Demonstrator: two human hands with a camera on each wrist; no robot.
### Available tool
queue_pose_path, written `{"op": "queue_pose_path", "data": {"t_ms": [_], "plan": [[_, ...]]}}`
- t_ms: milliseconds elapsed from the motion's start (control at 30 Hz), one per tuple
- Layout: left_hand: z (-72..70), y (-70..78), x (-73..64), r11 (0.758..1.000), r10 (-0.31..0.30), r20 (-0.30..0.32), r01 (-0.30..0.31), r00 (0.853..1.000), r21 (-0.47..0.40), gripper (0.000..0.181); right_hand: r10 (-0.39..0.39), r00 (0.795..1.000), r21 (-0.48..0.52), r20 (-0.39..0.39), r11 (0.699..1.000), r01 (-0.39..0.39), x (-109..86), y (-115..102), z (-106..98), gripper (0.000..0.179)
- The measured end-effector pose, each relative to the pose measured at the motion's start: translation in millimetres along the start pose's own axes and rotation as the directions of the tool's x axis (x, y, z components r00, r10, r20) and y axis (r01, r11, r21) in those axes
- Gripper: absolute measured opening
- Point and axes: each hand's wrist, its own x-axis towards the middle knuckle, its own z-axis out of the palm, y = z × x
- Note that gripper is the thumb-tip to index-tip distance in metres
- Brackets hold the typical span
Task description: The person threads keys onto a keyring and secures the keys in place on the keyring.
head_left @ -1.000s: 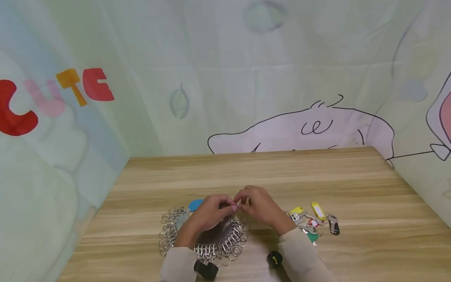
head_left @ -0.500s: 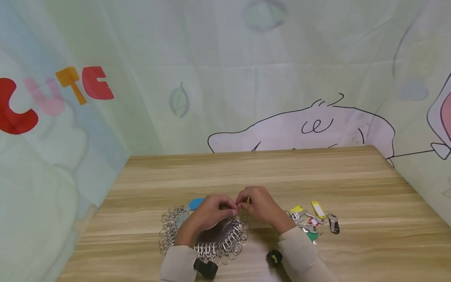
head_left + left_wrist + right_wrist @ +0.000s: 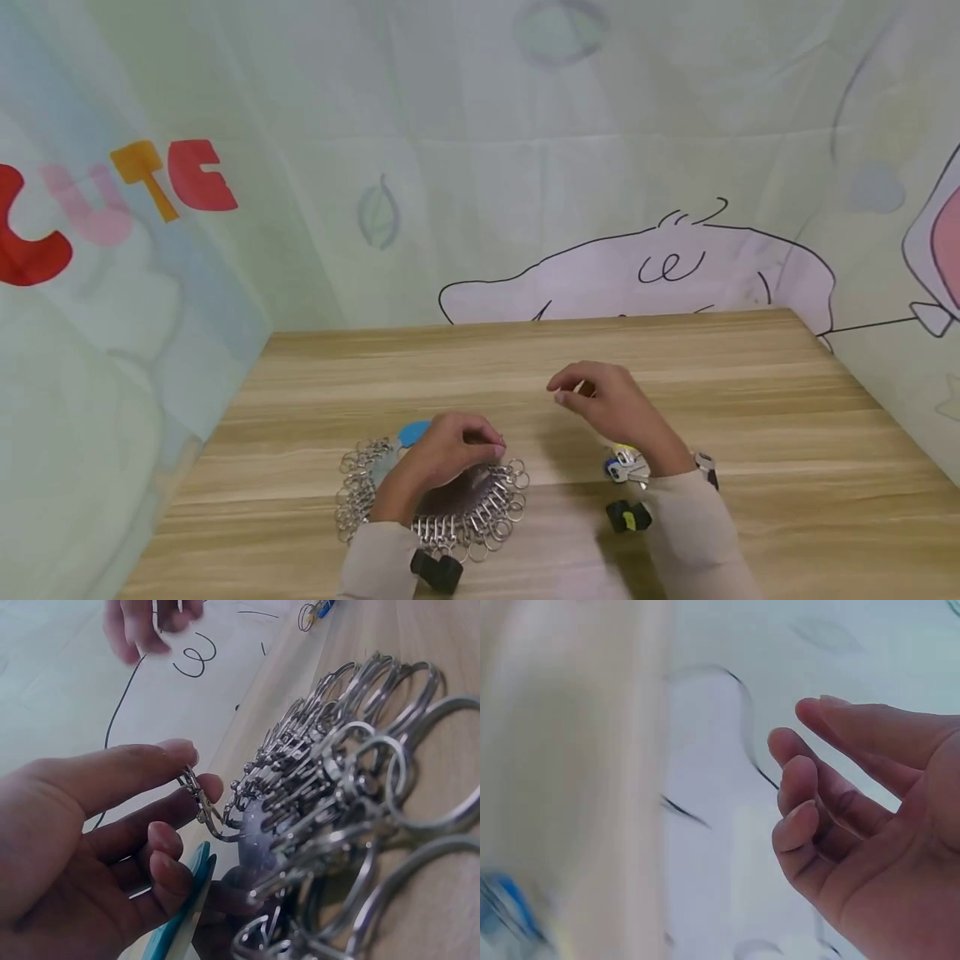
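My left hand (image 3: 448, 454) is over a round, dark-centred piece (image 3: 456, 493) whose rim is lined with several silver swivel clasps (image 3: 491, 510) and split rings. In the left wrist view, thumb and forefinger pinch one metal clasp (image 3: 201, 796), beside the row of other clasps (image 3: 315, 761). A teal-blue flat edge (image 3: 180, 911) shows below those fingers. My right hand (image 3: 606, 400) is raised above the table to the right, its fingers loosely bent with nothing between them in the right wrist view.
Loose keys (image 3: 628, 469) with a yellow tag lie right of centre, partly covered by the right forearm. A blue tag (image 3: 414, 433) lies behind the left hand. The wooden table (image 3: 360, 367) meets a printed cloth backdrop (image 3: 480, 208) at its far edge.
My right hand has left the left fingertips and moved up and to the right, over toward the keys. The left hand has stayed in place.
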Motion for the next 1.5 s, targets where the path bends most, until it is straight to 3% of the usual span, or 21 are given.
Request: {"op": "queue_pose_path", "data": {"t_ms": [233,500,667,767,833,900,967,1500], "plan": [[-2.9,0.1,-1.2,1.0,-0.015,-0.032,0.015,0.999,-0.006,0.004,0.042,0.993,-0.059,-0.111,0.997,-0.049,-23.1,-6.2,-55.2,0.013],[-1.6,-1.0,-0.4,0.999,-0.044,-0.068,0.043,0.997,-0.018,0.004,0.083,0.991,-0.081,-0.103,0.992,-0.091,-35.7,-10.1,-72.5,0.009],[-1.7,-1.5,0.7,0.998,-0.052,-0.071,0.051,0.996,-0.021,0.005,0.09,0.992,-0.046,-0.085,0.994,-0.094,-35.0,-11.9,-69.3,0.011],[-2.2,-1.5,1.0,0.999,-0.043,-0.076,0.042,0.996,-0.019,0.005,0.112,0.993,-0.05,0.02,0.993,-0.111,-31.6,-7.4,-62.9,0.009],[-2.1,-1.6,1.0,0.999,-0.037,-0.079,0.036,0.996,-0.018,0.005,0.152,0.98,-0.079,0.132,0.987,-0.142,-29.1,-2.1,-56.7,0.008],[-1.9,-1.8,0.6,0.999,-0.031,-0.08,0.03,0.996,-0.018,0.005,0.197,0.953,-0.118,0.231,0.978,-0.174,-27.4,3.2,-50.1,0.008],[-1.5,-2.0,0.3,0.999,-0.029,-0.08,0.028,0.996,-0.018,0.004,0.235,0.932,-0.17,0.276,0.966,-0.193,-26.2,8.3,-44.1,0.009],[-1.9,-1.7,-1.0,0.999,-0.038,-0.096,0.037,0.995,-0.005,0.005,0.446,0.864,-0.418,0.235,0.848,-0.325,-18.8,16.3,-2.1,0.032]]}}
